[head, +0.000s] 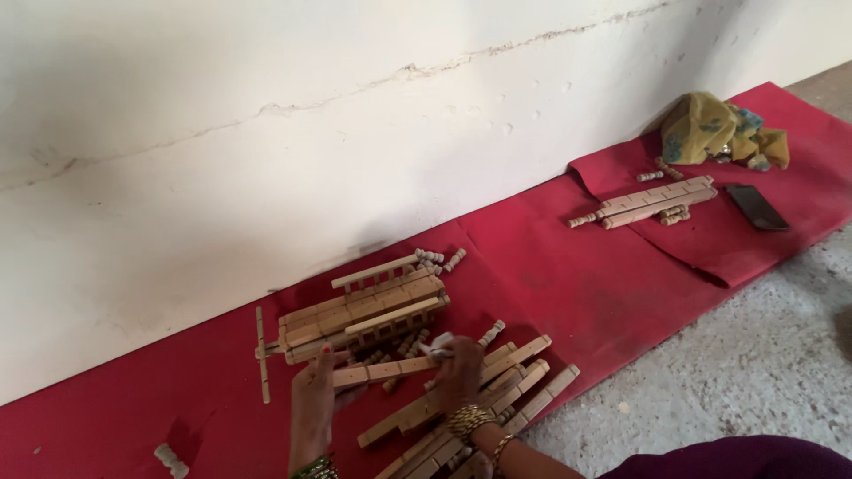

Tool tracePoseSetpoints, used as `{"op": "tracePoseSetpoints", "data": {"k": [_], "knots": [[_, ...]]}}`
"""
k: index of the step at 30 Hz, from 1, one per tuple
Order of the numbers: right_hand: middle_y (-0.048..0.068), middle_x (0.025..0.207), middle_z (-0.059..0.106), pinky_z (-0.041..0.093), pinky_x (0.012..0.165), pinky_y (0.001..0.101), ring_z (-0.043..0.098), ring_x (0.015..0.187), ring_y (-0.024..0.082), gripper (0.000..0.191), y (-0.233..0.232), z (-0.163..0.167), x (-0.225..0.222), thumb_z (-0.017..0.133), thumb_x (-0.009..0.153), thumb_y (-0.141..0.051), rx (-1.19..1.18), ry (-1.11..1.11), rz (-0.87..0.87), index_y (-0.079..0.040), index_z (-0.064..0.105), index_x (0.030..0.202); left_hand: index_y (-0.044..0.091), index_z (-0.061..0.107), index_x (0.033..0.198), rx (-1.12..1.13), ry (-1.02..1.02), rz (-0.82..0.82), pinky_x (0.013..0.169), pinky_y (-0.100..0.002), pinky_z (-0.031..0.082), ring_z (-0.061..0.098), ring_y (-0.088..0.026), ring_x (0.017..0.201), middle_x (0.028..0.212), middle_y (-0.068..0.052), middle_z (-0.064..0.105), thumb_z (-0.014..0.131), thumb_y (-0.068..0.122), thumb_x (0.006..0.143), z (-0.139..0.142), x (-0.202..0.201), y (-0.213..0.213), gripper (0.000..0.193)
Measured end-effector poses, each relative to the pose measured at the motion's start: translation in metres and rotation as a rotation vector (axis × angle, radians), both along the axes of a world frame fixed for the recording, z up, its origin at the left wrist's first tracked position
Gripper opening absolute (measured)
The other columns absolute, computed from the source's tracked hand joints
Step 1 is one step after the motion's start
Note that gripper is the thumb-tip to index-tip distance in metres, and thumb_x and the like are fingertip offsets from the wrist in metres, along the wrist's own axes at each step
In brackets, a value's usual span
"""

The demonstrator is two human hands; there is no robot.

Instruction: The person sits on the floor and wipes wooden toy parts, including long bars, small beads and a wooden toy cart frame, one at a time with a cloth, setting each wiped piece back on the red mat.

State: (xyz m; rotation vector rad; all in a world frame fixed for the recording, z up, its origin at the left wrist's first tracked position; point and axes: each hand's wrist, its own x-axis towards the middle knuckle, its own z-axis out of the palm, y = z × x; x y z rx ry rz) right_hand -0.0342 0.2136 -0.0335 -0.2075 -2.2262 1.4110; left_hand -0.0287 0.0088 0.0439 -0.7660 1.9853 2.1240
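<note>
We hold long notched pale wooden strip [383, 370] level over red cloth mat [568, 275]: left hand [312, 395] clamped on one end, right hand [457, 368] pinching other with small white scrap. Best keep grip even, clear of stacked wooden slat frame [359, 315].

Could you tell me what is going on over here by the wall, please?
A person sits on the floor at a red mat laid along a white wall. The left hand and right hand hold a notched wooden strip between them at its two ends, level above a pile of similar strips. Behind it stands an assembled stack of wooden pieces. Farther right lie another few strips, a dark phone and a crumpled yellow cloth.
</note>
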Motion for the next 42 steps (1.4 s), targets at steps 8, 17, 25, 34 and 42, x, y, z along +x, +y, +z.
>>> {"op": "tracePoseSetpoints", "data": {"k": [8, 17, 25, 34, 42], "knots": [[0.013, 0.096, 0.059, 0.047, 0.083, 0.0449, 0.055, 0.093, 0.032, 0.01, -0.083, 0.058, 0.029, 0.053, 0.09, 0.001, 0.058, 0.449, 0.294, -0.008, 0.054, 0.086, -0.003, 0.078, 0.111, -0.17, 0.041, -0.014, 0.065, -0.056, 0.054, 0.061, -0.025, 0.067, 0.084, -0.02, 0.067, 0.049, 0.046, 0.103, -0.017, -0.003, -0.002, 0.058], [0.01, 0.091, 0.06, 0.048, 0.084, 0.0416, 0.058, 0.089, 0.026, 0.006, -0.016, 0.012, 0.0, 0.057, 0.09, -0.004, 0.124, 0.047, 0.064, -0.01, 0.059, 0.092, -0.01, 0.07, 0.111, -0.061, -0.037, 0.071, 0.072, -0.041, 0.066, 0.075, -0.032, 0.082, 0.092, -0.024, 0.074, 0.043, 0.044, 0.103, 0.015, 0.0, 0.008, 0.061], [0.012, 0.092, 0.059, 0.05, 0.077, 0.0419, 0.058, 0.09, 0.028, 0.018, -0.022, 0.015, 0.001, 0.066, 0.074, 0.004, 0.052, -0.034, 0.037, -0.008, 0.057, 0.085, -0.01, 0.067, 0.107, -0.095, 0.016, 0.015, 0.073, -0.043, 0.067, 0.076, -0.032, 0.082, 0.097, -0.027, 0.071, 0.041, 0.042, 0.103, -0.001, -0.004, 0.014, 0.058], [0.016, 0.103, 0.062, 0.05, 0.084, 0.0454, 0.058, 0.1, 0.035, 0.028, -0.079, 0.035, 0.028, 0.064, 0.073, 0.008, 0.036, 0.385, 0.324, -0.006, 0.057, 0.097, -0.022, 0.058, 0.108, -0.359, -0.039, -0.028, 0.073, -0.061, 0.051, 0.055, -0.054, 0.089, 0.101, -0.04, 0.053, 0.043, 0.043, 0.111, -0.028, -0.009, -0.006, 0.067], [0.013, 0.103, 0.057, 0.058, 0.071, 0.0453, 0.062, 0.087, 0.03, 0.014, 0.026, -0.048, -0.014, 0.063, 0.082, 0.005, 0.143, -0.134, -0.047, -0.005, 0.063, 0.092, -0.006, 0.065, 0.114, 0.18, 0.153, 0.158, 0.078, -0.049, 0.066, 0.075, -0.033, 0.094, 0.106, -0.021, 0.072, 0.059, 0.043, 0.091, -0.029, -0.002, 0.007, 0.054]]}}
